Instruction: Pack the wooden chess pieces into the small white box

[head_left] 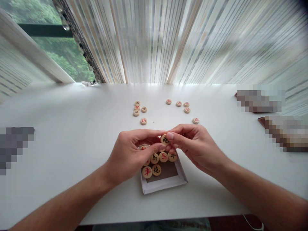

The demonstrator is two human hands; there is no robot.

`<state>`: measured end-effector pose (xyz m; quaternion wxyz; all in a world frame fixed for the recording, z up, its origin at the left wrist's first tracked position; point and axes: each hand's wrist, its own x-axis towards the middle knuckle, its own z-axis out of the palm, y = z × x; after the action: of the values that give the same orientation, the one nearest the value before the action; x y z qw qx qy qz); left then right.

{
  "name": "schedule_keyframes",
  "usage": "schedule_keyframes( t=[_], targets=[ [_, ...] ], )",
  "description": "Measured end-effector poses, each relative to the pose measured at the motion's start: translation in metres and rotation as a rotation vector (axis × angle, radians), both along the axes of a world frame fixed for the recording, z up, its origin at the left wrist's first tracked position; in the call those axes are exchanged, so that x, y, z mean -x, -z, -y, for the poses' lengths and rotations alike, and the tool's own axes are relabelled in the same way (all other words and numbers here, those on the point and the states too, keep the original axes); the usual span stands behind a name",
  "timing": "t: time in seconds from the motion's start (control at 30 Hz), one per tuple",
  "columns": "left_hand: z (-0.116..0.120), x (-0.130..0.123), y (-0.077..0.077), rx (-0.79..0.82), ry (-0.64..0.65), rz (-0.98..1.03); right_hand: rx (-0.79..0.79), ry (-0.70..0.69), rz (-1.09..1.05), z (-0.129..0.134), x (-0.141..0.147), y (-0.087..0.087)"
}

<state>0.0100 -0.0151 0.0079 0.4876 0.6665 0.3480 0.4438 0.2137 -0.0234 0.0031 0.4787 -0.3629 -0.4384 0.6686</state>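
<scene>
Between my two hands, above the far part of a shallow white box [166,183], is a round wooden piece with a black character [164,140]. My right hand [194,141] pinches it between thumb and fingers. My left hand [134,152] touches it from the other side, fingers curled and thumb along its lower edge. Rows of round pieces lie in the box, among them a red-marked piece [147,172] and a black-marked piece [157,170] in the nearest row. My left hand hides part of the box's left side.
Loose pieces lie beyond my hands on the white table [72,134]: several at centre left [137,108], others at centre right [179,104]. Blurred-out objects sit at the right [286,133] and left edge [14,144]. Striped curtains [154,41] hang behind.
</scene>
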Motion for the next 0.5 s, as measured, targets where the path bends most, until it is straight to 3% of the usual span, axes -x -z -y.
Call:
schedule_keyframes(
  t=[0.13,0.27,0.5],
  targets=[
    [-0.0001,-0.0017,-0.0012,0.114,0.032,0.128,0.008,-0.003,0.004,-0.0003,-0.0016,-0.0005],
    [-0.0003,-0.0008,-0.0042,0.179,0.003,0.129,0.046,0.005,0.030,0.0007,-0.0031,-0.0006],
    [0.0015,-0.0007,-0.0036,0.099,-0.011,0.003,0.071,0.023,0.038,0.0011,-0.0003,-0.0005]
  ],
)
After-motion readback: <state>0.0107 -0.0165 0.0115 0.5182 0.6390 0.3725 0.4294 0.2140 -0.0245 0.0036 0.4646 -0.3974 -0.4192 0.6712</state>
